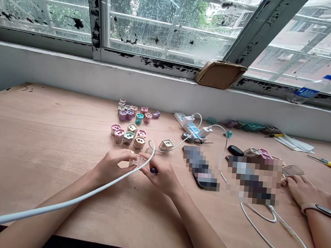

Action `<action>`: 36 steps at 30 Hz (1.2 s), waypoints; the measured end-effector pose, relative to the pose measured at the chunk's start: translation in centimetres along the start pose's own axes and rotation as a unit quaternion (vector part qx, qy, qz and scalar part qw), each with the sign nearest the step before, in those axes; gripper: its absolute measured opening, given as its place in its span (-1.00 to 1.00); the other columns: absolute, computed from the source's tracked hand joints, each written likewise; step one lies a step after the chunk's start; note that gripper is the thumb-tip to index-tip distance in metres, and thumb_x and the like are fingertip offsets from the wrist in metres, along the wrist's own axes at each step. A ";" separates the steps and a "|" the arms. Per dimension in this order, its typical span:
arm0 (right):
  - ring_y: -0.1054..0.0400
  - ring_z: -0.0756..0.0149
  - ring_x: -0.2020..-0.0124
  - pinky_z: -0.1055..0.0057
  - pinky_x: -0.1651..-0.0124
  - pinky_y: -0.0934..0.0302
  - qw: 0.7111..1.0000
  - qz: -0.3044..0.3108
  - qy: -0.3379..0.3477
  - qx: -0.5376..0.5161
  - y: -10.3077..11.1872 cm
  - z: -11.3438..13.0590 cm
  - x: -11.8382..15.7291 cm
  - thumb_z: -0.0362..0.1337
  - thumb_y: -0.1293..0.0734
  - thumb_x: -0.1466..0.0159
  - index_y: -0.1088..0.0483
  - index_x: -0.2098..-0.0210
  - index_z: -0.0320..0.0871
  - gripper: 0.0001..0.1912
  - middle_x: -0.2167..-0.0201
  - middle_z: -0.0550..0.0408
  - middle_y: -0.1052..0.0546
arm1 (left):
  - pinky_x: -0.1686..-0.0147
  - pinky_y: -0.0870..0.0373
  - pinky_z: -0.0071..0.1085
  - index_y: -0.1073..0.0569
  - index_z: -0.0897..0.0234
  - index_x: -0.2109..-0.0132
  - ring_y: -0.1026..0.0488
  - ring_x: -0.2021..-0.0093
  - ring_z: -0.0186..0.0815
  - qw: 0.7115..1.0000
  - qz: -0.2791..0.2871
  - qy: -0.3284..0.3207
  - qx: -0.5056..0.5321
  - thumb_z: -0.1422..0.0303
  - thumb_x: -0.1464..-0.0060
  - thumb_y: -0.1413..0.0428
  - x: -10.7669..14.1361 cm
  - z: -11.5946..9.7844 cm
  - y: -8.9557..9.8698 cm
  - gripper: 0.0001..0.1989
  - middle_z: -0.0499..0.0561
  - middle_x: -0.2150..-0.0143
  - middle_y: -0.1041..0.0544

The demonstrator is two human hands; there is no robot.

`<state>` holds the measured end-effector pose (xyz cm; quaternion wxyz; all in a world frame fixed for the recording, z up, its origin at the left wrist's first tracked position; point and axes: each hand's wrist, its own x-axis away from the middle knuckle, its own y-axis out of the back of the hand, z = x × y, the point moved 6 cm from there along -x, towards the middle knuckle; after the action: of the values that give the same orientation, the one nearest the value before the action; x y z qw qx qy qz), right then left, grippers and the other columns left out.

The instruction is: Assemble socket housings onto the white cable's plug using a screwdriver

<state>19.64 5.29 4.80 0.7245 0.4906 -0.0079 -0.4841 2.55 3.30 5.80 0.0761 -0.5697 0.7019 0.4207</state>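
One wide bench carries the work, and the job looks part done. At its far side stands a group of about eleven small cases, one lying on its side; nearer are six front cases, and a lone case sits to their right. Most show a coloured rim and dark marks on top, so these seem put together, though I cannot be sure at this size. What seems left is the clear piece, without such a coloured rim that I can see, held just above the bench between the two hands. The left hand has its grip clamped on it, thumb and fingers pinching; the right hand meets its other side, its own grip closed around something with a dark knob. I judge this unit to be mid-work.

Much is hard to make out. A co-worker's arm is cut off at the right edge. A white cable sweeps across in front of the hands, and two phones are blurred into blocks. Fingers cover most of the clear piece and whatever the knob belongs to. A tiny dark speck below the hands is too small to name.
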 end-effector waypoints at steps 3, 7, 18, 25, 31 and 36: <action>-0.20 0.41 0.59 0.47 0.46 -0.11 0.999 -0.017 -0.027 -0.032 1.1 -0.1 -0.2 -0.06 -0.21 -0.44 -0.44 -0.09 -0.22 -0.58 0.56 0.20 -0.37 | 0.24 -0.51 -0.42 -0.54 0.27 0.09 -0.56 0.30 -0.30 1.000 -0.012 0.025 -0.001 0.43 -0.19 -0.15 0.0 1.0 0.3 -0.85 0.02 0.28 -0.62; -0.30 0.34 0.50 0.43 0.41 -0.19 0.993 -0.068 -0.069 -0.069 2.8 -0.9 -0.3 -0.04 -0.09 -0.48 -0.46 0.22 -0.17 -0.57 0.48 0.09 -0.43 | 0.07 -0.54 -0.39 -0.47 0.25 -0.04 -0.58 0.16 -0.28 0.997 -0.034 0.067 -0.001 0.43 -0.13 -0.21 0.2 2.4 0.9 -0.69 0.02 0.10 -0.61; -0.25 0.39 0.61 0.46 0.51 -0.13 0.990 -0.114 -0.053 -0.059 2.6 -1.8 0.0 -0.03 -0.21 -0.45 -0.42 0.40 -0.15 -0.59 0.61 0.14 -0.43 | 0.12 -0.58 -0.36 -0.49 0.27 -0.01 -0.57 0.22 -0.31 0.996 -0.041 0.067 -0.036 0.43 -0.12 -0.20 0.1 2.0 1.3 -0.71 -0.03 0.19 -0.61; -0.24 0.41 0.63 0.47 0.53 -0.12 0.990 -0.111 -0.040 -0.076 2.3 -1.7 -0.1 -0.13 -0.25 -0.42 -0.44 0.40 -0.15 -0.67 0.62 0.15 -0.44 | 0.13 -0.59 -0.37 -0.49 0.30 -0.01 -0.59 0.18 -0.27 0.998 -0.034 0.052 -0.017 0.48 -0.09 -0.20 0.2 1.5 0.6 -0.70 0.03 0.13 -0.62; -0.24 0.40 0.62 0.46 0.53 -0.11 0.979 -0.134 -0.085 -0.129 2.2 -2.5 0.0 -0.03 -0.27 -0.40 -0.42 0.44 -0.15 -0.61 0.60 0.13 -0.45 | 0.15 -0.61 -0.37 -0.50 0.29 -0.01 -0.59 0.20 -0.29 0.996 -0.041 0.073 -0.018 0.45 -0.11 -0.19 0.3 1.9 0.8 -0.71 0.02 0.13 -0.62; -0.15 0.43 0.63 0.47 0.60 -0.03 0.934 -0.193 -0.178 -0.243 2.1 -4.4 0.6 0.14 -0.30 -0.34 -0.36 0.50 -0.14 -0.50 0.62 0.15 -0.36 | 0.20 -0.63 -0.43 -0.49 0.29 -0.02 -0.60 0.21 -0.31 0.996 -0.041 0.084 0.002 0.44 -0.12 -0.19 0.4 2.2 0.8 -0.70 0.03 0.10 -0.62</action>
<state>23.57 8.05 3.78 0.7008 0.1976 0.0758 -0.6813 0.93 4.53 4.57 0.0348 -0.6312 0.6828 0.3663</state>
